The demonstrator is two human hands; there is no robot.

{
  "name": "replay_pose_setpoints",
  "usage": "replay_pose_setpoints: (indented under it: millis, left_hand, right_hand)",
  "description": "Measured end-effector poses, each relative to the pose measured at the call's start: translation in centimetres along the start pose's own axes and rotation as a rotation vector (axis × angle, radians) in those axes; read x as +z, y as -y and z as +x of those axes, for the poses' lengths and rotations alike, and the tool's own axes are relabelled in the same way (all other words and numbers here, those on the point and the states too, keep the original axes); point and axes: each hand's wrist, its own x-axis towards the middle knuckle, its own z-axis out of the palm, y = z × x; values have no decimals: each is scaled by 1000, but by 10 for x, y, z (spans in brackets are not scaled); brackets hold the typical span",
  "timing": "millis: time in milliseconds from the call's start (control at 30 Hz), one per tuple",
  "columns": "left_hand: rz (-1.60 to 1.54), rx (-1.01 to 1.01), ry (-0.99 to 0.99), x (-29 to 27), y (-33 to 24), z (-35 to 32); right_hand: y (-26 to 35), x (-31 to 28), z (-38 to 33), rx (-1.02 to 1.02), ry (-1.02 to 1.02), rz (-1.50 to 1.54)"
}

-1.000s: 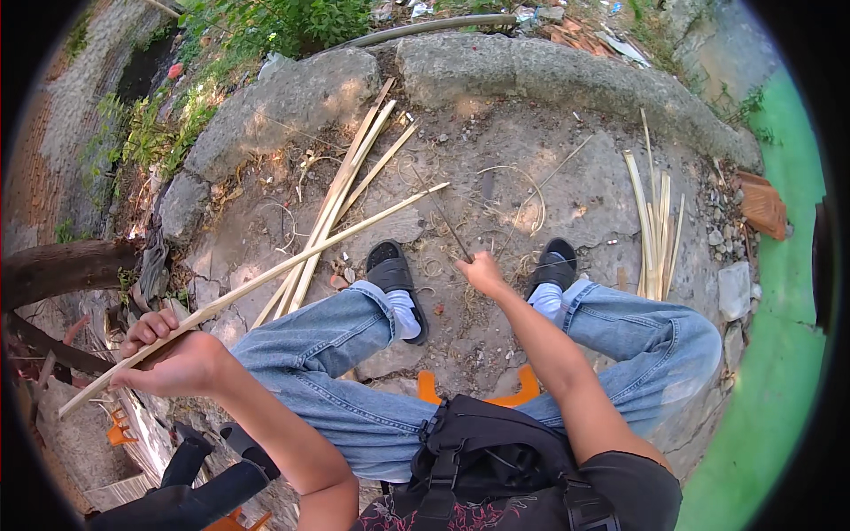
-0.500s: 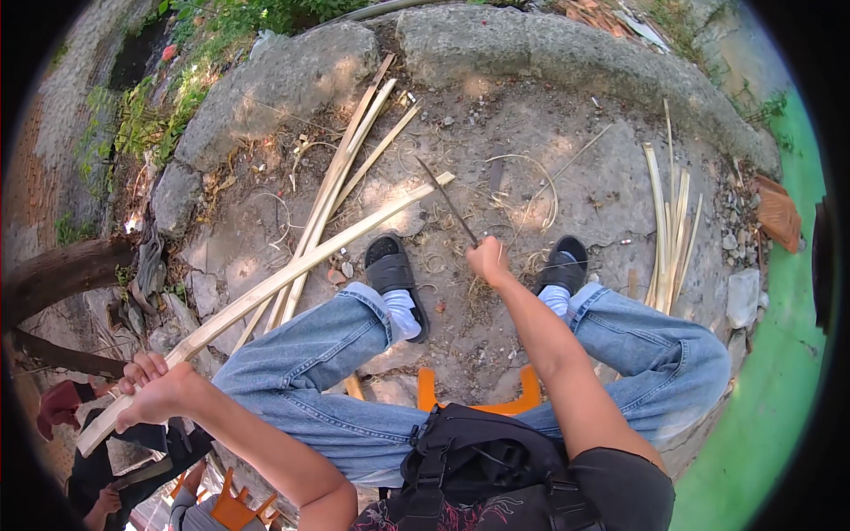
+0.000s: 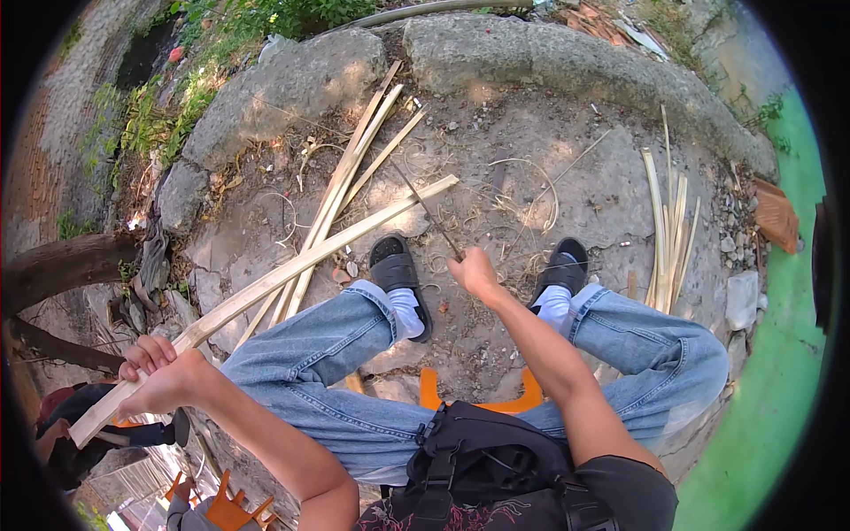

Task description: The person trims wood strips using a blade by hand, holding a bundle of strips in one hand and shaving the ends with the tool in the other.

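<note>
Green plants (image 3: 323, 12) grow beyond a rough kerb (image 3: 593, 66)

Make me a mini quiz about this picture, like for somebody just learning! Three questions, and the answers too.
1. Which of the person's hands holds the long pale wooden strip, left or right?
2. True or false: the person wears white sandals.
3. What does the right hand hold?
A) a cup
B) a thin dark tool
C) a cloth

Key:
1. The left hand.
2. False: the sandals are black.
3. B, the thin dark tool.
</note>
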Motion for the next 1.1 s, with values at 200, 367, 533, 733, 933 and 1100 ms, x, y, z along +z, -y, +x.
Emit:
replay_pose_setpoints:
  millis: [200,367,533,733,933,1100]
  left_hand:
    - [5,8,34,-9,2,11]
    - [35,8,46,-12,6,14]
    - [10,40,75,-10,3,14]
    - [33,53,97,-2,0,0]
    - [69,46,57,-5,0,8]
    - [96,81,78,-5,-4,4]
  right_hand:
    - [-1,-11,17,35,68,-27]
    - [-20,-10,37,134,-16,-88]
    - [-26,-35,70,285,2,-167]
    - [9,-11,11,171,37,-38]
    - [-72,-15,32,128,-50,-70]
    - [-44,-24,25,7,-96,-168]
